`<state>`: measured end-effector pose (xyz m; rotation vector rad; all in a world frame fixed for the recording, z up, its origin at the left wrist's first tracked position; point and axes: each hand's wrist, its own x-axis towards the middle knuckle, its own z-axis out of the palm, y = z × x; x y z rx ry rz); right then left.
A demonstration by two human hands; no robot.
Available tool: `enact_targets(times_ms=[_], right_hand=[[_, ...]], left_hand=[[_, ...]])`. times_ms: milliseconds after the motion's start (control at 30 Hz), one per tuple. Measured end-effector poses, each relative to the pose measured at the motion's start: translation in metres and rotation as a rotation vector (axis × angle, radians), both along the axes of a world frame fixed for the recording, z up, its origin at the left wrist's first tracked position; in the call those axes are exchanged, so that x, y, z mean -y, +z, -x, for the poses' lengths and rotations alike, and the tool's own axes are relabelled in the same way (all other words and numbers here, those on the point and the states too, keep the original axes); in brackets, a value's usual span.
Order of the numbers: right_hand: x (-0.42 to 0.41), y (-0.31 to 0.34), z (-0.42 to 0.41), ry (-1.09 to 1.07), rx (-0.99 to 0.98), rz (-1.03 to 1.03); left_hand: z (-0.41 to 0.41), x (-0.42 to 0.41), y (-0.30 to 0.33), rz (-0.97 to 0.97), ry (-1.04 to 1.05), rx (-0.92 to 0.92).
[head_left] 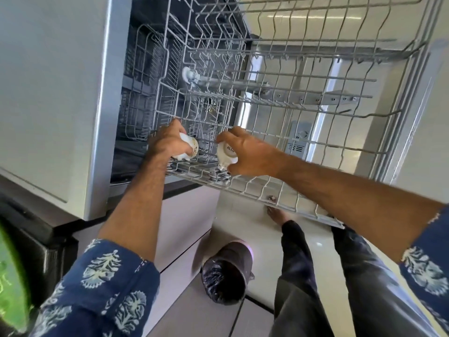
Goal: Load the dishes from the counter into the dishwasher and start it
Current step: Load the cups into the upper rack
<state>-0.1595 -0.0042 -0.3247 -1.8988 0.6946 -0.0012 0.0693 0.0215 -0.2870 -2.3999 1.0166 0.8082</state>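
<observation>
The dishwasher's upper wire rack (303,132) is pulled out over the open door (345,76). My left hand (170,142) grips a white cup (192,148) at the rack's near left corner. Beside it, my right hand (250,154) grips a second white cup (227,154), bottom turned toward me, with printed lettering on its base. Both cups sit low among the rack's wires. The rest of the rack holds no dishes that I can see.
The lower rack (145,76) sits back inside the dark dishwasher tub. A cabinet side panel (56,93) stands to the left. Below on the tiled floor is a bin with a dark liner (226,276), next to my legs and bare foot (277,215).
</observation>
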Motion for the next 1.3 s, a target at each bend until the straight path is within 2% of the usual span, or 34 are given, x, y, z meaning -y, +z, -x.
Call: enact_targets(times_ms=[267,433,600,767,900,1000,1100,1200,1300], right_hand=[[-0.002,-0.002,-0.010,0.003,0.013,0.044],[-0.003,0.000,-0.015,0.000,0.004,0.058],[-0.003,0.002,-0.023,-0.028,-0.004,0.092],[-0.004,0.002,-0.032,-0.055,-0.004,0.099],[-0.006,0.005,-0.046,-0.031,-0.002,0.063],[-0.005,0.007,-0.056,0.005,-0.007,0.016],[0.000,0.006,-0.061,0.059,-0.033,-0.020],[0.005,0.006,-0.064,0.123,-0.077,-0.062],[0.010,0.005,-0.064,0.094,-0.086,-0.068]], left_hand=[[0.019,-0.004,-0.001,0.053,-0.114,0.005],[0.020,-0.006,0.004,0.005,-0.200,-0.036],[0.013,-0.005,0.006,0.026,-0.133,-0.205],[0.011,-0.005,0.008,0.049,-0.107,-0.225],[0.014,-0.015,0.011,0.168,-0.120,-0.116],[0.024,-0.034,0.019,0.393,-0.214,0.038],[0.041,-0.063,0.021,0.584,-0.253,0.104],[0.049,-0.088,0.012,0.628,-0.262,0.110],[0.045,-0.092,0.005,0.584,-0.308,0.143]])
